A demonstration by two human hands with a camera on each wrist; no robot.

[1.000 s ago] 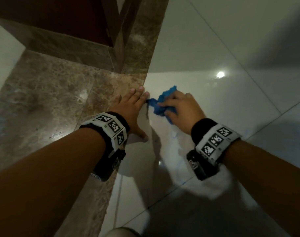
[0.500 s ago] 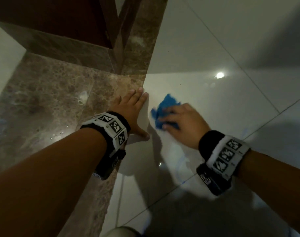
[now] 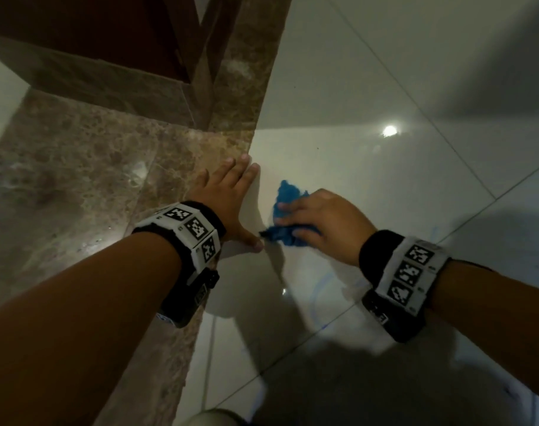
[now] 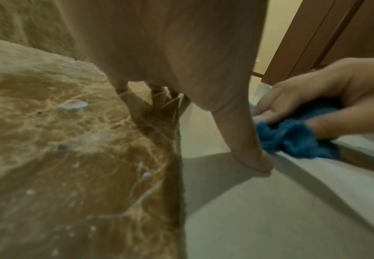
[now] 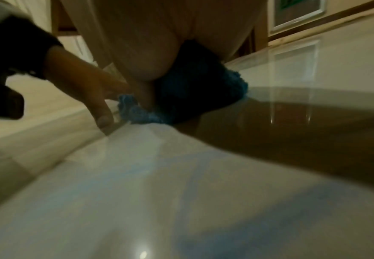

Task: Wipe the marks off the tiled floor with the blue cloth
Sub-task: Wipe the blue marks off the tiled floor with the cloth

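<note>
My right hand [image 3: 311, 216] grips a bunched blue cloth [image 3: 285, 204] and presses it on the glossy white floor tile [image 3: 385, 186]. In the right wrist view the blue cloth [image 5: 203, 91] bulges from under my palm. My left hand [image 3: 228, 198] lies flat on the floor with straight fingers, right beside the cloth, thumb [image 4: 250, 154] spread toward it; it straddles the edge between brown marble and white tile. In the left wrist view the blue cloth [image 4: 292, 140] sits under the right hand's fingers [image 4: 292, 98]. Faint blue marks [image 3: 320, 290] run across the tile nearer to me, below the right wrist.
A brown marble strip [image 3: 77, 186] borders the white tiles on the left. A dark wooden door frame [image 3: 200, 72] rises beyond it. A ceiling light's reflection [image 3: 389, 130] glints on the tile to the far right. Grout lines [image 3: 323, 333] cross the floor near me.
My right hand has drawn the cloth back toward me and slightly right over the tile. The left hand has stayed flat in place.
</note>
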